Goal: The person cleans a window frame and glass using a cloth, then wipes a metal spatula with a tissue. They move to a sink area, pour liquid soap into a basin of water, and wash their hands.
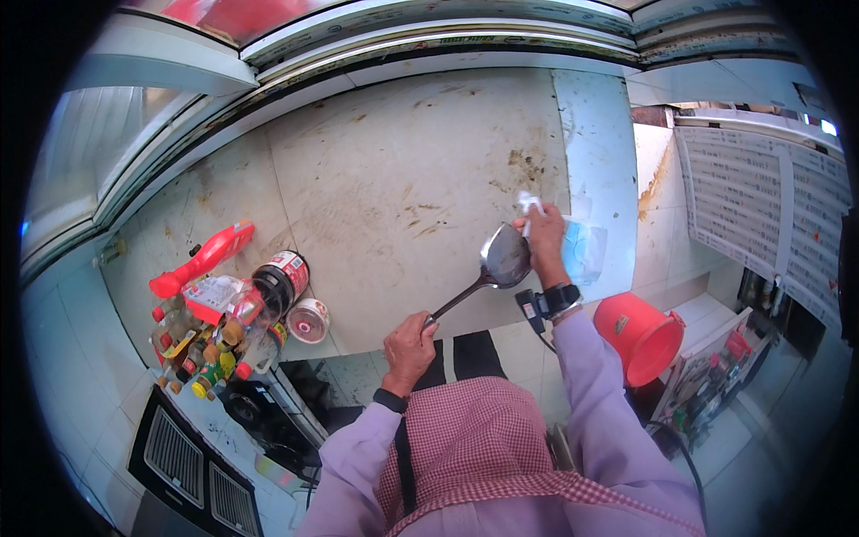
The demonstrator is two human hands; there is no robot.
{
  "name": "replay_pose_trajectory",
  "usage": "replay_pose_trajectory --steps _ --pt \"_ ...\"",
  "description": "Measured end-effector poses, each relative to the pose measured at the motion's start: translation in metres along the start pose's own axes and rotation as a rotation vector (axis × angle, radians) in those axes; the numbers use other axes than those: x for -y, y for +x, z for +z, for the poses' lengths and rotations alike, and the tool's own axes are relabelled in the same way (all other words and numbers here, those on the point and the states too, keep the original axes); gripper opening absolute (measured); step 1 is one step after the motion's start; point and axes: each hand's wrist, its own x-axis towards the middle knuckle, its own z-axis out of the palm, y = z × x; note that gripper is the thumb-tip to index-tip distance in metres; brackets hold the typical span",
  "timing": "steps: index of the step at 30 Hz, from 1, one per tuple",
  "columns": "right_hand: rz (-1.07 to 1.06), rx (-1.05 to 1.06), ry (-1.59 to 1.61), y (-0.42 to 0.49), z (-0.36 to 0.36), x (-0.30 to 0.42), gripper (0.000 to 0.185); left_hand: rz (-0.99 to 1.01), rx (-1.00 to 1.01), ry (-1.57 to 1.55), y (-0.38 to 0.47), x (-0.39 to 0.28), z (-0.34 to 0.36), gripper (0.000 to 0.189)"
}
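Note:
My left hand (409, 346) grips the handle end of a metal wok spatula (508, 258), which slants up and to the right over the counter's front edge. Beside the spatula's broad blade, my right hand (547, 235) pinches a crumpled white tissue or cloth (530, 200). Whether the right fingers also touch the blade's rim is hard to tell. Just right of that hand, a pack with a pale blue face (582, 250) lies on the counter. Stains mark the tiled countertop (402, 168) beyond my hands.
Sauce bottles (215, 376), a dark jar with a label (285, 272), a round tub (309, 320) and a red bottle (205, 258) crowd the counter's left end. Below them is a black stove (258, 416). A red bucket (614, 329) stands by my right forearm. Windows line the back.

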Motion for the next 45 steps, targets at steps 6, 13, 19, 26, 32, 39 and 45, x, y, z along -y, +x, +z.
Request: replay_pose_trajectory --steps 6,13,19,26,32,39,45 --pt "-0.184 0.010 0.188 -0.011 -0.027 0.022 0.023 -0.225 0.045 -0.100 -0.009 0.010 0.002 0.014" --pt "-0.730 0.176 -0.426 -0.074 0.013 0.017 0.031 -0.169 0.000 -0.039 0.001 -0.003 0.000 0.013" --pt "-0.367 0.184 -0.171 -0.063 0.019 0.004 0.031 -0.109 -0.055 0.000 -0.005 0.005 -0.002 0.012" --pt "-0.257 0.074 -0.155 -0.027 0.013 -0.004 0.022 -0.039 -0.071 -0.011 -0.012 0.009 -0.005 0.011" --pt "-0.375 0.170 -0.016 -0.043 -0.010 0.028 0.021 -0.206 -0.069 -0.040 -0.023 0.007 -0.002 0.012" --pt "-0.367 0.384 -0.052 -0.082 0.003 0.013 0.033 -0.178 -0.049 -0.073 -0.022 0.000 0.006 0.013" --pt "-0.056 0.247 0.086 -0.056 0.017 -0.002 0.041 -0.135 -0.026 -0.095 -0.021 0.004 -0.001 0.016"
